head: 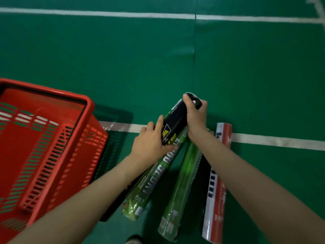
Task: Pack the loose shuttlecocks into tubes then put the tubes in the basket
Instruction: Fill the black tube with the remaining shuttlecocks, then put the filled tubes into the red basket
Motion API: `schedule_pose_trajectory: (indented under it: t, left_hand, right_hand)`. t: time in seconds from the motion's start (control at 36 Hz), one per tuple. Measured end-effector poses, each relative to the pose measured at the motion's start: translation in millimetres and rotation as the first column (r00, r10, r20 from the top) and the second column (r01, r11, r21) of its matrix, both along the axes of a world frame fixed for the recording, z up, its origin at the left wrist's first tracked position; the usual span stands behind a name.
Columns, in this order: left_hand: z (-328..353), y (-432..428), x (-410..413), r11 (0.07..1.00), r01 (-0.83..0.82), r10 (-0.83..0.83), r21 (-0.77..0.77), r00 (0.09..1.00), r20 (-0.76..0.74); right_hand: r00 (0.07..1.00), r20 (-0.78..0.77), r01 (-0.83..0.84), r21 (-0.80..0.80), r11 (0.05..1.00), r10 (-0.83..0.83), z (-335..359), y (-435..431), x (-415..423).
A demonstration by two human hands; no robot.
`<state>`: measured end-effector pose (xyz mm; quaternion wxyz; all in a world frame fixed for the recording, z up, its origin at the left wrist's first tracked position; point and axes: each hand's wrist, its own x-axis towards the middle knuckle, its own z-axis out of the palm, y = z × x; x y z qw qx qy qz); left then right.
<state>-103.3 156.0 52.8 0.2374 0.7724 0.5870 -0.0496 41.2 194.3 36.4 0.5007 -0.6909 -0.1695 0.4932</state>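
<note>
Head view. Black cylindrical shuttlecock tube (175,120), yellow label, print too blurred to read; mid-frame, tilted toward 1 o'clock over the green tubes. Capped far end wrapped by right hand (196,118); near end clasped by left hand (149,143). On the floor at 6 o'clock: glossy green tube (154,178), large white lettering, illegible; second green tube (181,191); red-and-white tube (218,194). Red slotted plastic basket (90,110) at 9 o'clock. Green court flooring (123,59), white painted lines (105,14).
</note>
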Motion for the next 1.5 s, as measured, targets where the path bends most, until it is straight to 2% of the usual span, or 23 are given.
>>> schedule_pose_trajectory:
  t: [0.17, 0.25, 0.31, 0.36, 0.47, 0.61, 0.67, 0.72, 0.78, 0.83, 0.92, 1.0, 1.08, 1.19, 1.25, 1.33, 1.5]
  left_hand:
    - [-28, -13, -12, 0.995, -0.083, 0.079, 0.05, 0.994, 0.07]
    - [-41, -25, -17, 0.994, -0.102, 0.098, 0.044, 0.992, 0.082]
    - [-46, -34, -19, 0.992, -0.112, 0.107, 0.065, 0.992, 0.07]
    - [-51, -41, -19, 0.988, -0.122, 0.117, 0.095, 0.991, 0.062]
    - [-60, -54, -19, 0.977, -0.181, 0.172, 0.108, 0.981, 0.092]
    - [-65, -52, -37, 0.952, -0.305, 0.301, -0.02, 0.927, 0.223]
    - [-68, -51, -49, 0.944, -0.316, 0.329, -0.094, 0.918, 0.223]
    - [-73, -51, -62, 0.939, -0.294, 0.322, -0.177, 0.934, 0.157]
    - [-80, -53, -76, 0.933, -0.286, 0.304, -0.219, 0.951, 0.053]
    - [-92, -53, -90, 0.918, -0.318, 0.325, -0.239, 0.946, -0.008]
    - [-112, -58, -108, 0.887, -0.363, 0.378, -0.287, 0.926, -0.002]
    - [-123, -64, -122, 0.863, -0.352, 0.393, -0.363, 0.918, 0.044]
    - [-125, -72, -137, 0.832, -0.355, 0.425, -0.426, 0.902, 0.078]
    - [-128, -93, -163, 0.772, -0.367, 0.429, -0.519, 0.903, -0.001]
    - [-127, -101, -170, 0.781, -0.384, 0.44, -0.493, 0.898, -0.003]
    - [-114, -105, -169, 0.844, -0.365, 0.415, -0.393, 0.909, 0.046]
    - [-61, -111, -166, 0.902, -0.383, 0.418, -0.2, 0.891, 0.179]
  right_hand:
    - [0.945, 0.284, -0.232, 0.222, 0.947, 0.165, -24, -1, 4]
    - [0.883, 0.4, -0.349, 0.211, 0.913, 0.245, -38, -12, 10]
    - [0.861, 0.437, -0.359, 0.163, 0.919, 0.259, -43, -20, 7]
    - [0.89, 0.394, -0.297, 0.115, 0.948, 0.231, -48, -24, 0]
    - [0.986, 0.097, -0.145, 0.125, 0.981, 0.133, -54, -35, -24]
    - [0.972, -0.015, -0.235, 0.023, 0.972, 0.236, -68, -66, -54]
    - [0.964, 0.073, -0.253, -0.052, 0.966, 0.256, -81, -83, -59]
    - [0.938, 0.173, -0.271, -0.169, 0.948, 0.3, -94, -101, -63]
    - [0.9, 0.172, -0.328, -0.34, 0.881, 0.401, -105, -117, -72]
    - [0.846, 0.163, -0.401, -0.431, 0.808, 0.507, -114, -129, -82]
    - [0.841, 0.111, -0.426, -0.467, 0.775, 0.53, -119, -137, -99]
    - [0.898, -0.014, -0.39, -0.49, 0.78, 0.44, -119, -135, -114]
    - [0.929, -0.069, -0.349, -0.487, 0.801, 0.363, -116, -135, -125]
    - [0.941, -0.095, -0.328, -0.489, 0.808, 0.324, -116, -135, -130]
    - [0.94, -0.067, -0.324, -0.487, 0.811, 0.335, -114, -135, -132]
    - [0.93, 0.039, -0.307, -0.463, 0.831, 0.365, -105, -132, -130]
    - [0.898, 0.117, -0.375, -0.297, 0.878, 0.423, -48, -115, -134]
